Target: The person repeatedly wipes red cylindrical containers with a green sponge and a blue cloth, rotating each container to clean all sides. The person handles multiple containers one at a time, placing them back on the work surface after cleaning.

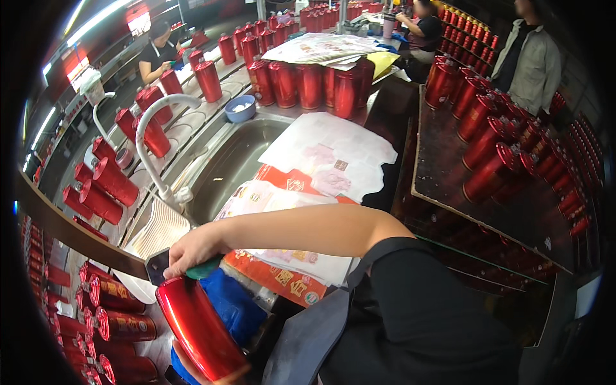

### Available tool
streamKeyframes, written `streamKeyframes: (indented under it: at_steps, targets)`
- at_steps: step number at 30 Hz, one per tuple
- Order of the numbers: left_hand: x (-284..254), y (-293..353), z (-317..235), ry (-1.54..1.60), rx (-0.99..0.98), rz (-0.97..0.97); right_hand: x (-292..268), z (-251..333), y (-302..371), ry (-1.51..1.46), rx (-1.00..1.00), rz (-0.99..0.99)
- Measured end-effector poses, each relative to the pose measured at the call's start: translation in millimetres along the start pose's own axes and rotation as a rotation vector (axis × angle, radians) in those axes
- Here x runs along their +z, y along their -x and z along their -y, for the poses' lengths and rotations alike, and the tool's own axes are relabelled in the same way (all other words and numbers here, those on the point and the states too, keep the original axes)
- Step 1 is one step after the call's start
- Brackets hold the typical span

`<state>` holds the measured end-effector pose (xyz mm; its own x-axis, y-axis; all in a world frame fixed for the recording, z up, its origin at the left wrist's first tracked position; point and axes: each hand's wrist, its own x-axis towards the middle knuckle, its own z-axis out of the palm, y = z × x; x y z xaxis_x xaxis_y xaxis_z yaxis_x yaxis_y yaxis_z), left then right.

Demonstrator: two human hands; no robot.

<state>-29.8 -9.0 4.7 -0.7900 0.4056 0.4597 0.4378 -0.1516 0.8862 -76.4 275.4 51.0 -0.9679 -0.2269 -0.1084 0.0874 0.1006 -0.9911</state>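
A glossy plain red bottle (200, 327) lies tilted in front of me, its upper end toward the sink. My left hand (184, 364) holds it from below on the left; most of that hand is hidden behind the bottle. Reaching across from the right, my right hand (197, 249) is at the bottle's upper end, fingers curled down. A flat green piece (203, 269) shows under its palm; its kind is unclear. Beside the bottle lies a bundled blue cloth (232, 305).
Printed paper sheets (337, 151) partly cover the steel sink (247, 151) with its curved tap (151, 128). A blue bowl (240, 110) stands at its corner. Red bottles (122, 317) crowd the left; more (491, 163) fill the dark table at right. Other people (160, 54) are farther back.
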Motion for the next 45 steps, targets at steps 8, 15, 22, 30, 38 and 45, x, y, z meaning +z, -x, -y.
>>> streamKeyframes:
  at_steps: [8, 15, 22, 30, 38, 45]
  targets:
    - [35, -5, -71, 0.253, 0.249, 0.691, 45, 101, 230, 0.133, -0.145, -0.377]
    - [72, -10, -85, 0.461, 0.04, 1.063, 125, 164, 379, 0.727, -0.215, -1.101]
    - [62, -18, -84, 0.469, -0.038, 0.939, 93, 254, 571, 1.199, 0.378, -1.98]
    - [47, -19, -80, 0.387, 0.033, 0.732, 19, 208, 741, 1.418, 1.453, -2.247]
    - [20, -28, -59, 0.217, -0.159, 0.562, -27, 88, 834, 1.098, 1.614, -1.953]
    - [24, -24, -52, 0.06, -0.176, 0.413, -108, 18, 902, 1.261, 1.276, -1.55]
